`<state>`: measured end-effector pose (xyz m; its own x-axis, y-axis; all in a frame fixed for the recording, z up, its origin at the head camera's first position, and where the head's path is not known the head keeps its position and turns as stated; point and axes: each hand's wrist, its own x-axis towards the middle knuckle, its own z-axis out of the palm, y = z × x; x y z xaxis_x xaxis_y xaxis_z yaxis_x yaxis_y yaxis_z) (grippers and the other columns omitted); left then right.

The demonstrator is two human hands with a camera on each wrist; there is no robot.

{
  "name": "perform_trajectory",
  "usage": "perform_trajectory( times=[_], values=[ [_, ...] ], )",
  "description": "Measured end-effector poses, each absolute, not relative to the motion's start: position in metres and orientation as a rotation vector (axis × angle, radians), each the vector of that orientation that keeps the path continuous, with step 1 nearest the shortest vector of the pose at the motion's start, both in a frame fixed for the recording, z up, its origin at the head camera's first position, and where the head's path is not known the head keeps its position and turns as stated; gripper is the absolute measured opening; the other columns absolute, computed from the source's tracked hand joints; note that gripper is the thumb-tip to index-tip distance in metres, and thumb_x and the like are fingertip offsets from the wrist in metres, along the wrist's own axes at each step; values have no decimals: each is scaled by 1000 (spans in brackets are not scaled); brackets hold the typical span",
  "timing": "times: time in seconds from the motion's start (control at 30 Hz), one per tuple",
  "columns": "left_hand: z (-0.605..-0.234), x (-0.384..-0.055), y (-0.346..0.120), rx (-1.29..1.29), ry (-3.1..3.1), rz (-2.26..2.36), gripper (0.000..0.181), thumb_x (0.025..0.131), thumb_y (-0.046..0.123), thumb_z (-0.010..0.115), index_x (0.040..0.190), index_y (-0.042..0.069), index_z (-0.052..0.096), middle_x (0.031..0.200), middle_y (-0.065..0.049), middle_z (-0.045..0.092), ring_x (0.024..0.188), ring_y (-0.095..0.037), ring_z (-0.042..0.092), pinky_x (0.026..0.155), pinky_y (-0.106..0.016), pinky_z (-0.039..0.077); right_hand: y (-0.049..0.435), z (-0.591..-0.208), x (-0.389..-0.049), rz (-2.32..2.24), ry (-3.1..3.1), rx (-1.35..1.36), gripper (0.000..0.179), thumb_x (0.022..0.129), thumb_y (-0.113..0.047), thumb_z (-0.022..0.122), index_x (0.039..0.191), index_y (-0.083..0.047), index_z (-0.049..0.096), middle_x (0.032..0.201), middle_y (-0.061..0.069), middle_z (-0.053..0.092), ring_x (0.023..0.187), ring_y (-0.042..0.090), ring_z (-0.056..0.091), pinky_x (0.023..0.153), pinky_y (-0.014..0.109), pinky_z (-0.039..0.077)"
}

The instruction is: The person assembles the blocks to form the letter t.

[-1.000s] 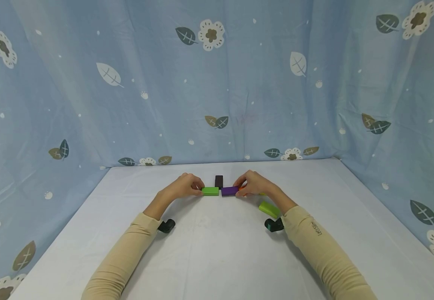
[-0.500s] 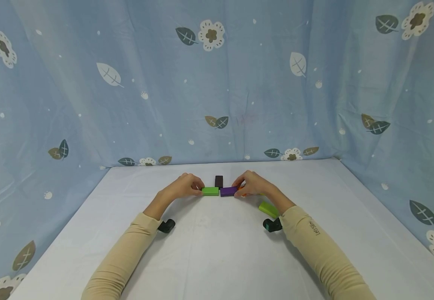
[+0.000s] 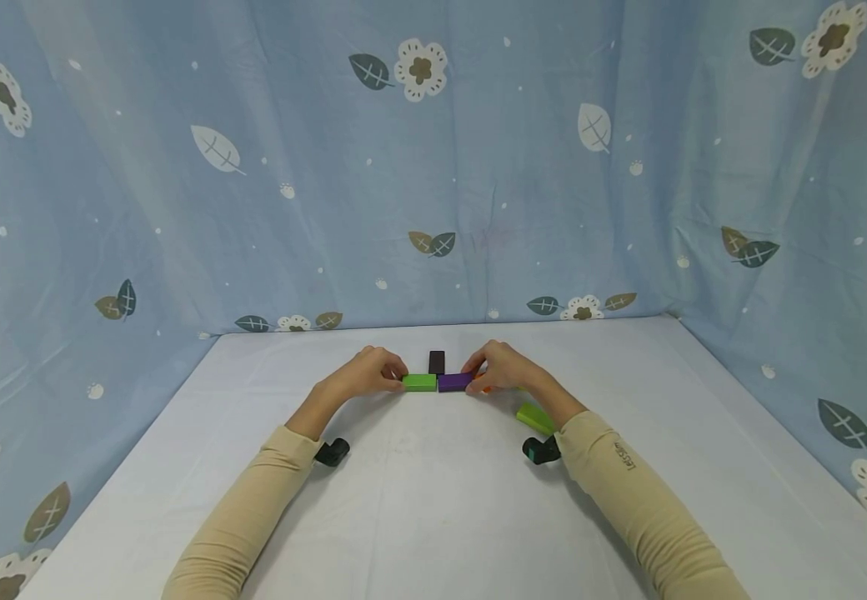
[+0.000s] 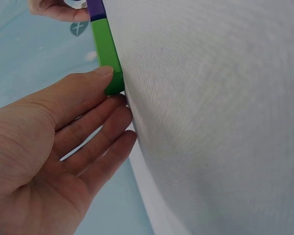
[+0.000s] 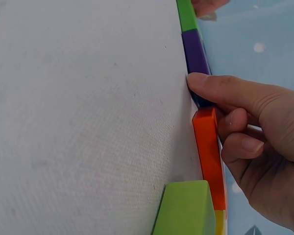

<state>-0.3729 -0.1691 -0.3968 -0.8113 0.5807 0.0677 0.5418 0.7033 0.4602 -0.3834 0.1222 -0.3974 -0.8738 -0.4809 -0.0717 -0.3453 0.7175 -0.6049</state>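
Observation:
A green block (image 3: pixel 420 382) and a purple block (image 3: pixel 454 382) lie end to end on the white table (image 3: pixel 433 500), touching. My left hand (image 3: pixel 396 379) pinches the green block's left end; in the left wrist view its thumb (image 4: pixel 100 76) lies on the green block (image 4: pixel 107 49). My right hand (image 3: pixel 473 382) grips the purple block's right end, thumb (image 5: pixel 210 84) on the purple block (image 5: pixel 196 51). An orange block (image 5: pixel 208 152) lies right behind the purple one, under my right fingers.
A black block (image 3: pixel 437 362) lies just behind the green and purple pair. A light green block (image 3: pixel 533 416) sits by my right wrist, and a yellow block (image 5: pixel 219 223) shows beyond the orange one. Blue flowered cloth walls close in the table's back and sides.
My right hand slid the purple block a little to the left, closing the small gap to the green block. My left hand kept still.

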Motion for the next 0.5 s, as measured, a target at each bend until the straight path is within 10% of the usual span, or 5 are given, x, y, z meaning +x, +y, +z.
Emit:
perform_trajectory(
  times=[0.5],
  values=[
    [-397,-374,-169,945,2832,723,20,84,13,76,104,7,75,98,-5,76,82,-9,68,76,-25,56,118,-396,-381,-884,2712,-633,33,76,-19,84,106,-10,75,102,2,74,83,13,58,64,21,47]
  ],
)
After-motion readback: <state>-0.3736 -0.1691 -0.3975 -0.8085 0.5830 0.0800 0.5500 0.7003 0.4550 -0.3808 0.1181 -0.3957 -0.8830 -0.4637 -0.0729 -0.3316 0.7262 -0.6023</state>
